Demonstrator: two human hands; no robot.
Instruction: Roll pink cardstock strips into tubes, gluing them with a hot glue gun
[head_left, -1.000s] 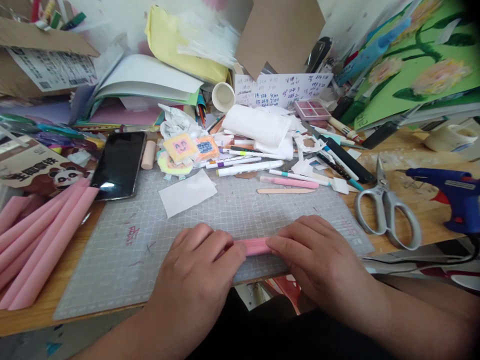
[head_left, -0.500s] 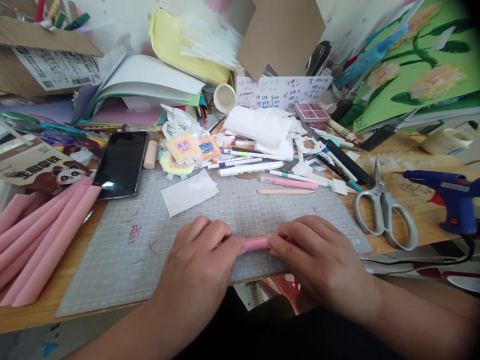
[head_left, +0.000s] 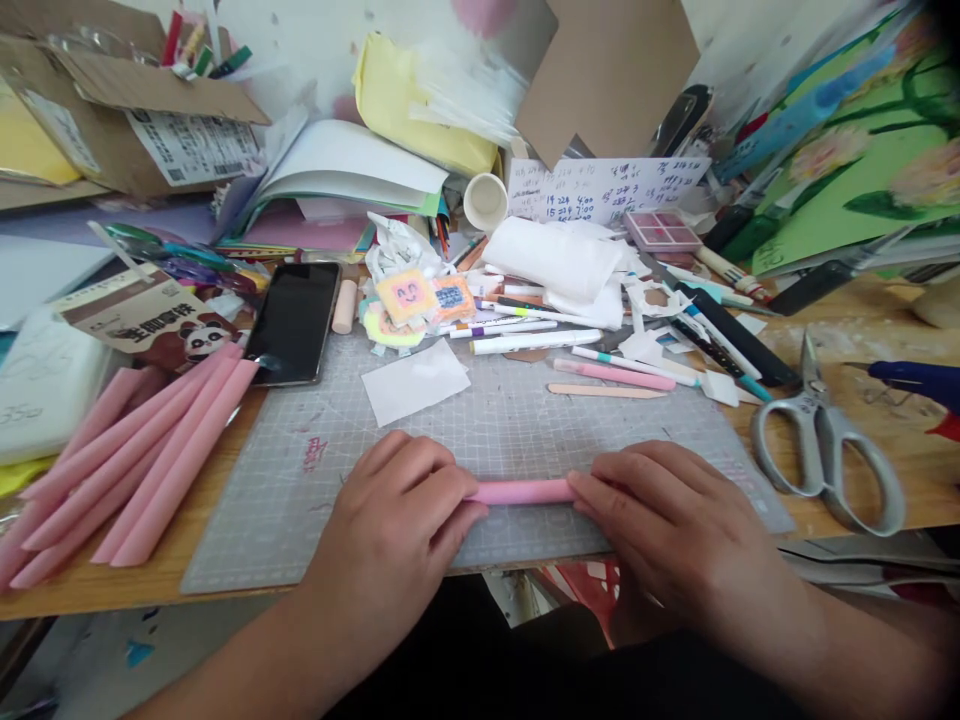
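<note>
The wooden table [head_left: 934,480] runs the whole width before me, crowded along its back. On it lies a grey cutting mat [head_left: 517,420], lined with a grid, reaching almost to the near edge. A cardboard box [head_left: 150,88] with a printed label stands at the back left, and a bundle of pink tubes [head_left: 142,450] slants along the left side, beside the mat.

The person's two hands work low over the front of the mat, facing each other. The left hand [head_left: 397,520] has its fingers curled and bunched, forefinger and thumb pinching one end of a short pink tube. The right hand [head_left: 675,510] mirrors it, fingers held close together, their tips nipping the other end.

Grey scissors [head_left: 811,400] lie right of the mat, points away from the person, and a dark phone [head_left: 296,320] overlaps its back left corner. The short pink tube [head_left: 525,491] stretches level between the hands, near the table edge; I can't tell whether it touches the mat. Beyond lie a white slip of paper [head_left: 415,382] and a thin wooden stick [head_left: 606,391].
</note>
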